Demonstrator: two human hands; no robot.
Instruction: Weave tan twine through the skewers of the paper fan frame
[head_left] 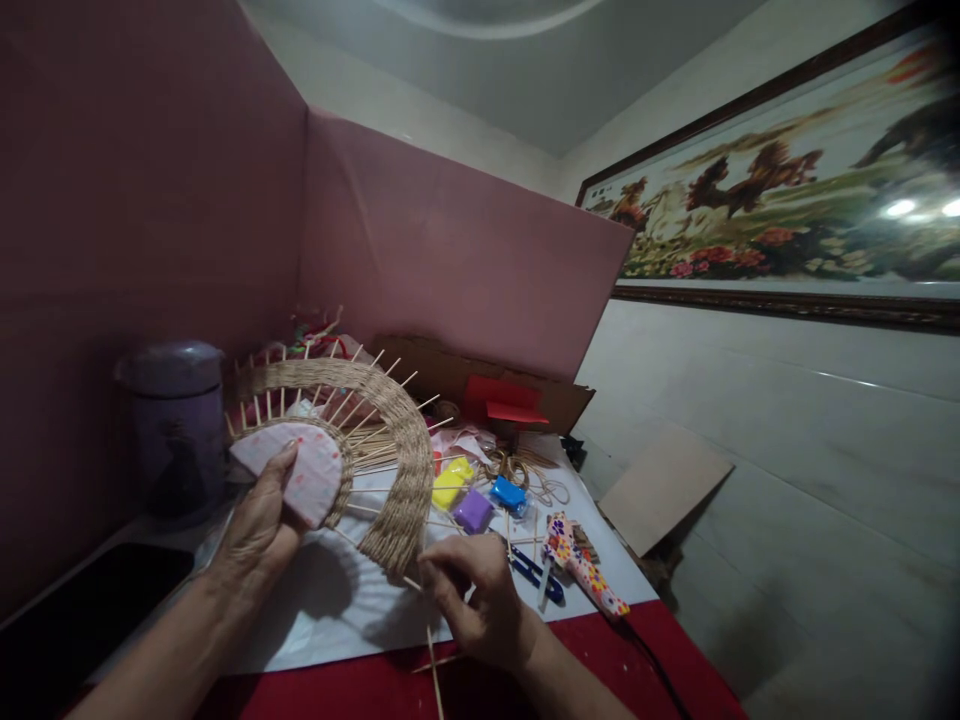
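My left hand [262,510] grips a fan-shaped weaving [409,440] by its cloth-covered half-round centre [319,475], thumb on top. Thin wooden sticks radiate from that centre through a wide band of woven tan cord. At the band's lower right end, my right hand [480,590] is closed, thumb and forefinger pinched together by the last stick. A loose length of cord [433,660] hangs down from that pinch over the red cloth.
Yellow [452,483], purple [474,511] and blue [508,493] packets lie behind my right hand. A flower-patterned glue gun [585,565] rests right of a dark blue cutter [536,575]. A purple canister [174,430] and a black phone-like slab [97,610] are at left.
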